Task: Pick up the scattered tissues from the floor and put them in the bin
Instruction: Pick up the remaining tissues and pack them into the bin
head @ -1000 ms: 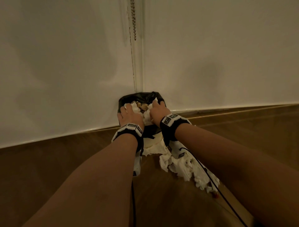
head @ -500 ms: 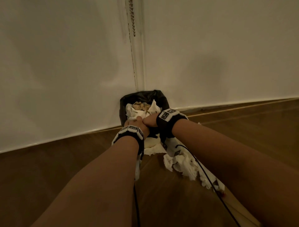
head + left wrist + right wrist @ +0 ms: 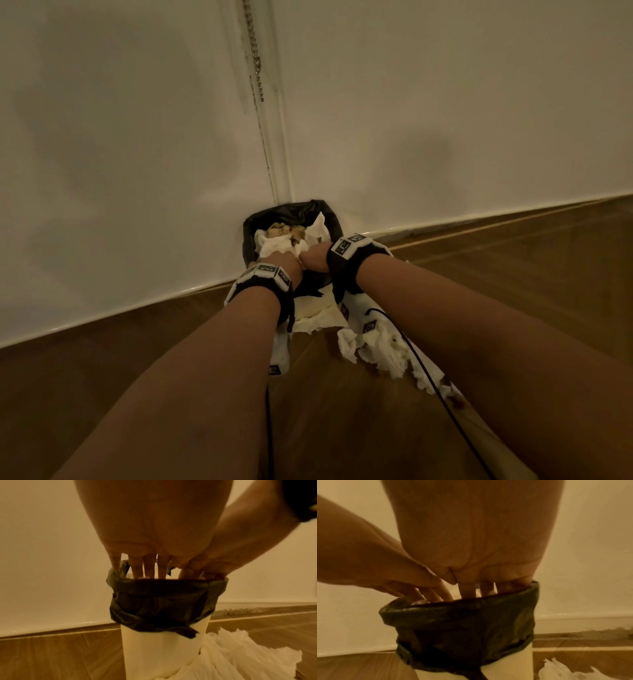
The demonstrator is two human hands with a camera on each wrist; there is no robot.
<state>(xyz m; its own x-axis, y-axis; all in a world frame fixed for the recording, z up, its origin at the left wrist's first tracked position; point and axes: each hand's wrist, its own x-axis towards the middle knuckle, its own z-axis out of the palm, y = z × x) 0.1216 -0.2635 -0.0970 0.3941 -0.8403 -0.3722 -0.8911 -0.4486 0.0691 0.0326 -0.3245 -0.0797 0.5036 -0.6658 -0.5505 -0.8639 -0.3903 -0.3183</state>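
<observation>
A small white bin (image 3: 163, 649) with a black liner (image 3: 291, 212) stands in the corner of the room. White tissues (image 3: 274, 245) are heaped in its mouth. My left hand (image 3: 287, 265) and right hand (image 3: 315, 262) are side by side at the near rim. In the left wrist view the left fingers (image 3: 149, 568) reach straight down into the bin onto the tissues. The right fingers (image 3: 467, 589) do the same in the right wrist view. All fingertips are hidden behind the liner (image 3: 462, 626). More crumpled tissues (image 3: 376, 353) lie on the floor beside the bin.
White walls meet right behind the bin, and a bead chain (image 3: 255, 68) hangs in the corner. The wooden floor (image 3: 102, 359) spreads left and right. A flat tissue sheet (image 3: 318, 317) lies at the bin's foot. Black cables (image 3: 428, 377) trail from my wrists.
Both hands slid back from on top of the heap to the near rim and came together, pushing down. The tissues in the bin now show behind them.
</observation>
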